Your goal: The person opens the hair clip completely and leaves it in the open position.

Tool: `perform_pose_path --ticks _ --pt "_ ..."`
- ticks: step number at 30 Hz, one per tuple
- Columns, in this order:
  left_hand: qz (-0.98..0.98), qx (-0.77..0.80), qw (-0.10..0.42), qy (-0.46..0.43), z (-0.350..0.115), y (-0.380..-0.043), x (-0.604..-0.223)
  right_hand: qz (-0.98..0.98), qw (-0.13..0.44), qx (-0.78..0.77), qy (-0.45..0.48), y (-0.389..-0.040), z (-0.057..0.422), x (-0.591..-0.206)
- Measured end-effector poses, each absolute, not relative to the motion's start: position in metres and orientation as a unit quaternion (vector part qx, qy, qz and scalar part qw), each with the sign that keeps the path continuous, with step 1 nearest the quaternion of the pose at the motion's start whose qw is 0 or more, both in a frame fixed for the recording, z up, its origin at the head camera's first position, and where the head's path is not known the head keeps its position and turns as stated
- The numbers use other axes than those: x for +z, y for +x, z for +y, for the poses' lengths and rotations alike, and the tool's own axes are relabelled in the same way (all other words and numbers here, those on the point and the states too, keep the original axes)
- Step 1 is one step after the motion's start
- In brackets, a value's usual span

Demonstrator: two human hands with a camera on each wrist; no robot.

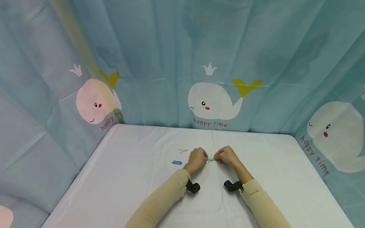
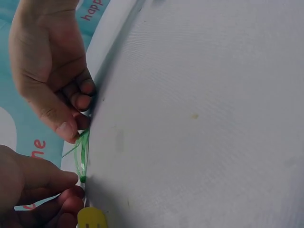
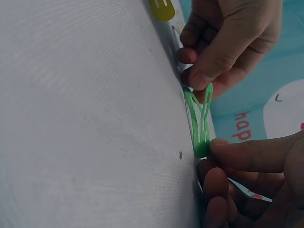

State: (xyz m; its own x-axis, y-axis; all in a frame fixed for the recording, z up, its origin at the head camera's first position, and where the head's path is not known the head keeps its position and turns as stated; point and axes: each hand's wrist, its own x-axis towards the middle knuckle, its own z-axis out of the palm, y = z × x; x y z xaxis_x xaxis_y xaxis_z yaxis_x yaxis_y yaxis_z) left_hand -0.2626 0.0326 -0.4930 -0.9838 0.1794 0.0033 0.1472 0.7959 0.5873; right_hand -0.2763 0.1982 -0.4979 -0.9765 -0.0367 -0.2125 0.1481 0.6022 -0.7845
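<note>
A small green snap hair clip (image 1: 211,159) is held between the two hands, low over the white table. Its strips stand apart in a narrow V in the right wrist view, where the clip (image 3: 201,128) shows most clearly. My right hand (image 1: 226,155) pinches the wide rounded end between thumb and fingers. At the opposite end, my left hand (image 1: 197,159) pinches the narrow part; its fingertips partly cover that end. Close by the left hand lies a yellow hair clip (image 2: 92,218), also seen in the right wrist view.
Left of the left hand, a blue hair clip (image 1: 176,162) lies on the white-covered table (image 1: 137,183). Just behind it is a whitish clip (image 1: 182,151) with its strips spread. A blue curtain (image 1: 159,63) with whale prints borders the table's back and sides.
</note>
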Motion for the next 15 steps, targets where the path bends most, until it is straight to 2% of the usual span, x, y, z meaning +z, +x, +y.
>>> perform_pose_path --ticks 9,15 --pt "0.927 0.359 0.013 0.108 0.019 -0.249 -0.481 0.891 0.096 -0.442 0.036 -0.264 0.206 -0.496" --pt "0.915 0.388 -0.012 0.113 -0.007 -0.238 -0.471 0.895 0.078 -0.438 0.036 -0.255 0.212 -0.494"
